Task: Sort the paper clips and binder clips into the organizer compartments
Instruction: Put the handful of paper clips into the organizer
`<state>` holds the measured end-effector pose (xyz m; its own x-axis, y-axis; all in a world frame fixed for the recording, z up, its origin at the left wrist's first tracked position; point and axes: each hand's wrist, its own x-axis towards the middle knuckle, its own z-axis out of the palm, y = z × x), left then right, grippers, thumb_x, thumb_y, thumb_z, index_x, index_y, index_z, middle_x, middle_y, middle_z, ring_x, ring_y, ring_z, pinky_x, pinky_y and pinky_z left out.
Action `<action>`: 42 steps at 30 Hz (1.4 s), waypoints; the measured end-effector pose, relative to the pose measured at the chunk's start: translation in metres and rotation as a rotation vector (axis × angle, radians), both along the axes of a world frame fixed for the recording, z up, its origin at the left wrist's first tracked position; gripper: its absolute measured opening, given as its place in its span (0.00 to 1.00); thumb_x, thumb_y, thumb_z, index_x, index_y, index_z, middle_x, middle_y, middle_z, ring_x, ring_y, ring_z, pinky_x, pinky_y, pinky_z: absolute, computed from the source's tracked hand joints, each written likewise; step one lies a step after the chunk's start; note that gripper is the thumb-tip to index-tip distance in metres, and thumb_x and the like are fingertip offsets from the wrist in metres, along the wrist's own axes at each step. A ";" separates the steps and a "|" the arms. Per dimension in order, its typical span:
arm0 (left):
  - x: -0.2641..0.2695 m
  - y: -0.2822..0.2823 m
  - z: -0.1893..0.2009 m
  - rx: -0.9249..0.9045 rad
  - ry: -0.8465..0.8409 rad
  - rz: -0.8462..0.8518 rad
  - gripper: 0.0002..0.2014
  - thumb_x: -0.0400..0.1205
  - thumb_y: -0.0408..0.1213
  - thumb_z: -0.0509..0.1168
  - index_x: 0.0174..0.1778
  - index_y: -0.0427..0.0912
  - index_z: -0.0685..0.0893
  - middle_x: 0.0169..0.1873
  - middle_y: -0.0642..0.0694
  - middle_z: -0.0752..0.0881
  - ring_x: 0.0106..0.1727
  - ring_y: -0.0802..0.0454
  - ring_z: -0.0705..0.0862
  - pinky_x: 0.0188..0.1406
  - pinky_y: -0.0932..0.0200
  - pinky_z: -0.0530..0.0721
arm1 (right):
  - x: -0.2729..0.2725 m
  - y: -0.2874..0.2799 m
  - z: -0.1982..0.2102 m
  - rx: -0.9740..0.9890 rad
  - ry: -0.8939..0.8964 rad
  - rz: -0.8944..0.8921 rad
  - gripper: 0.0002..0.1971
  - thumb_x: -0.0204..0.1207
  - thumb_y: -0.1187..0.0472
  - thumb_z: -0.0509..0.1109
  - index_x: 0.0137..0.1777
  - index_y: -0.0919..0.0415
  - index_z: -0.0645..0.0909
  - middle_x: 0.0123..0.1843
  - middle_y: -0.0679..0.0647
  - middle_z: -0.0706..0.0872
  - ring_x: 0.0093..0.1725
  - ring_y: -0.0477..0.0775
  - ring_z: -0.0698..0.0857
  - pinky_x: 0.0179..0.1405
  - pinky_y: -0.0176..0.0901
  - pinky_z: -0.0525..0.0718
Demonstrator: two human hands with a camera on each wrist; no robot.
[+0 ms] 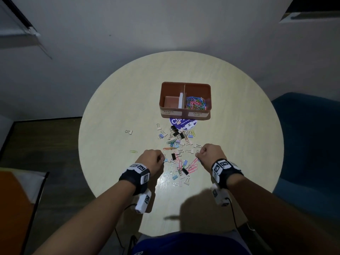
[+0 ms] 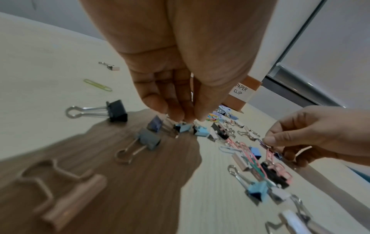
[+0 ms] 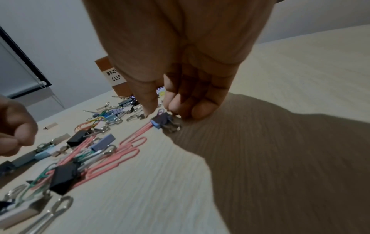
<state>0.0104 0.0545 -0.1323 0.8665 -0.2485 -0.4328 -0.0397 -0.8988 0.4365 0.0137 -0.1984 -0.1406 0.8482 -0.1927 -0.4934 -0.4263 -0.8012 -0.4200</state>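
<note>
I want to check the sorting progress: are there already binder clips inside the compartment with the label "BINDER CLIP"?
No: in the head view the binder clip compartment shows only its bare floor, while the paper clip compartment holds coloured clips.

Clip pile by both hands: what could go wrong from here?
1. The right hand is closing on a blue binder clip that lies against pink paper clips; one may ride along into the wrong compartment.
2. The left hand pinches at light blue binder clips lying close together, so it may lift two or drop one.
3. The binder compartment of the organizer looks empty; many clips remain.
</note>
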 end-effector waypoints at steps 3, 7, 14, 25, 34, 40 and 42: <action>-0.006 -0.001 -0.004 0.027 -0.015 -0.039 0.07 0.82 0.39 0.62 0.47 0.47 0.86 0.44 0.47 0.87 0.47 0.47 0.85 0.45 0.56 0.82 | -0.001 0.006 0.002 -0.064 0.021 0.013 0.08 0.75 0.61 0.69 0.39 0.64 0.86 0.38 0.59 0.91 0.41 0.62 0.89 0.41 0.46 0.89; -0.009 -0.017 -0.010 0.040 -0.068 -0.166 0.09 0.83 0.42 0.60 0.51 0.50 0.85 0.46 0.48 0.85 0.50 0.47 0.84 0.46 0.55 0.83 | -0.004 0.009 0.003 -0.102 0.068 0.041 0.08 0.73 0.67 0.64 0.39 0.65 0.86 0.39 0.62 0.91 0.40 0.64 0.89 0.34 0.42 0.84; -0.009 -0.060 -0.012 0.079 -0.163 -0.413 0.18 0.77 0.37 0.70 0.63 0.56 0.83 0.57 0.49 0.80 0.57 0.45 0.82 0.44 0.52 0.85 | -0.015 0.007 0.000 -0.156 0.098 0.174 0.04 0.74 0.64 0.67 0.47 0.61 0.82 0.51 0.60 0.88 0.51 0.62 0.86 0.43 0.44 0.82; -0.003 -0.050 -0.019 0.166 -0.125 -0.451 0.10 0.81 0.37 0.62 0.58 0.43 0.83 0.52 0.43 0.82 0.55 0.42 0.81 0.43 0.54 0.78 | -0.019 0.000 -0.012 -0.154 -0.021 0.260 0.08 0.82 0.57 0.67 0.54 0.59 0.82 0.54 0.58 0.85 0.54 0.61 0.84 0.48 0.44 0.78; -0.009 -0.060 -0.024 0.123 -0.220 -0.450 0.14 0.82 0.47 0.63 0.64 0.52 0.81 0.57 0.47 0.81 0.57 0.44 0.81 0.49 0.50 0.83 | -0.021 0.005 -0.011 -0.234 -0.042 0.397 0.10 0.81 0.61 0.61 0.54 0.65 0.81 0.53 0.62 0.83 0.53 0.65 0.84 0.47 0.49 0.79; -0.013 -0.069 -0.020 0.225 -0.232 -0.506 0.11 0.81 0.39 0.63 0.59 0.47 0.81 0.49 0.45 0.84 0.51 0.42 0.82 0.42 0.53 0.74 | -0.022 0.000 0.005 -0.120 -0.049 0.317 0.05 0.76 0.61 0.64 0.45 0.60 0.80 0.44 0.57 0.85 0.43 0.60 0.84 0.36 0.45 0.77; -0.013 -0.065 -0.022 0.214 -0.194 -0.464 0.12 0.81 0.39 0.65 0.60 0.46 0.80 0.50 0.44 0.84 0.52 0.42 0.82 0.45 0.52 0.77 | -0.026 -0.001 0.007 0.004 -0.082 0.236 0.04 0.74 0.64 0.63 0.44 0.57 0.79 0.39 0.55 0.85 0.36 0.58 0.84 0.31 0.43 0.79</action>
